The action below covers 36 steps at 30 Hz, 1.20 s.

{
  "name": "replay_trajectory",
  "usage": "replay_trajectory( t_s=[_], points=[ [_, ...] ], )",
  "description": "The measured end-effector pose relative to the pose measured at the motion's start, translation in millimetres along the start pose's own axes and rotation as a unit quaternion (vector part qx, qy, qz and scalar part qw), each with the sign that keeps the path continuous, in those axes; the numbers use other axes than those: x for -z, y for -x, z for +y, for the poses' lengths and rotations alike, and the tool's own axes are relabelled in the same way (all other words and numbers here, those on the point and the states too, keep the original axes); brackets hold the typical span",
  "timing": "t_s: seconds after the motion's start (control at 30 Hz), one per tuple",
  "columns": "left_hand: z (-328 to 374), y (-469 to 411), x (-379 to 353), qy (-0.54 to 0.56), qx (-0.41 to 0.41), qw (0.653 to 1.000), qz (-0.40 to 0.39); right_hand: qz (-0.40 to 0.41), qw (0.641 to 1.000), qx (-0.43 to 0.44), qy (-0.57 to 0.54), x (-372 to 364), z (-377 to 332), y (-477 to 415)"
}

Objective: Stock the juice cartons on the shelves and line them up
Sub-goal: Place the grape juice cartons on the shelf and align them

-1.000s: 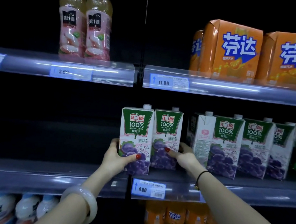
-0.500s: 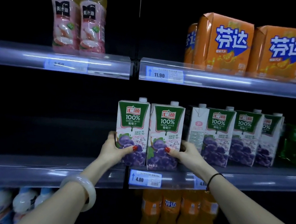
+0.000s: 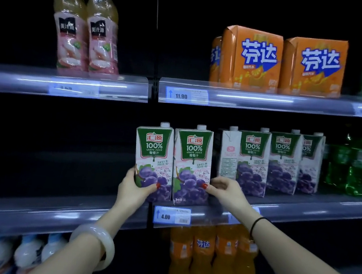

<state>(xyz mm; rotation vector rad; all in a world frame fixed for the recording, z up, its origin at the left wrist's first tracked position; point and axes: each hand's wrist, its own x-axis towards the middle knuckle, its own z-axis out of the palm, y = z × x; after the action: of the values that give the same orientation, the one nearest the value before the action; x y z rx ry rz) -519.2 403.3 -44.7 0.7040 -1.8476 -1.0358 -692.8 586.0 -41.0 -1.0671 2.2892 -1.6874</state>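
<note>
Pressing two grape juice cartons together at the shelf edge

Holding the pair between both hands, the person works at the centre of the frame, at the front edge of the middle shelf (image 3: pixel 315 209). The left hand (image 3: pixel 133 188) grips the left carton (image 3: pixel 152 151) low on its outer side, with the thumb laid across the front. The right hand (image 3: pixel 228 192) grips the right carton (image 3: pixel 192 158) in the same way on the opposite side, the thumb on the printed grapes. Both cartons are upright, their long axis vertical and caps on top. They touch each other side by side, with the fronts facing the camera.

Whether their bases rest fully on the shelf, I cannot tell, because the hands cover the lower corners.

The row of grape juice cartons (image 3: pixel 282 161) stands to the right in the frame and deeper on the same shelf, with a dark gap between it and the pair. Its first carton shows a side panel. The right hand is the nearer one to this row, so joining the pair to it probably needs a push to the right and backwards, with the cartons kept vertical.
</note>
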Motion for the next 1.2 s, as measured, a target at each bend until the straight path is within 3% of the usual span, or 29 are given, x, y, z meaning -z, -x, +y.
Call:
replay_trajectory(
  t_s=[0.13,0.33,0.5,0.7,1.2],
  points=[
    [9.9,14.3,-5.8,-0.016,0.001,0.999,0.046,0.001,1.000,0.018,-0.016,15.8,-0.6,4.4],
    [37.9,45.2,-40.2,-0.087,-0.017,0.980,0.179,-0.001,0.999,0.038,-0.028,63.2,7.0,9.6],
    [68.3,78.2,-97.9,-0.007,-0.009,0.996,0.090,-0.009,1.000,0.026,-0.008,113.5,30.3,13.6],
    [94.2,104.3,-171.5,0.002,0.003,1.000,0.026,-0.012,1.000,0.021,-0.005,163.3,57.8,1.6],
    [98.1,27.7,-231.4,-0.008,-0.011,0.998,0.053,-0.038,0.999,0.012,-0.030,156.3,78.8,-73.9]
  ],
)
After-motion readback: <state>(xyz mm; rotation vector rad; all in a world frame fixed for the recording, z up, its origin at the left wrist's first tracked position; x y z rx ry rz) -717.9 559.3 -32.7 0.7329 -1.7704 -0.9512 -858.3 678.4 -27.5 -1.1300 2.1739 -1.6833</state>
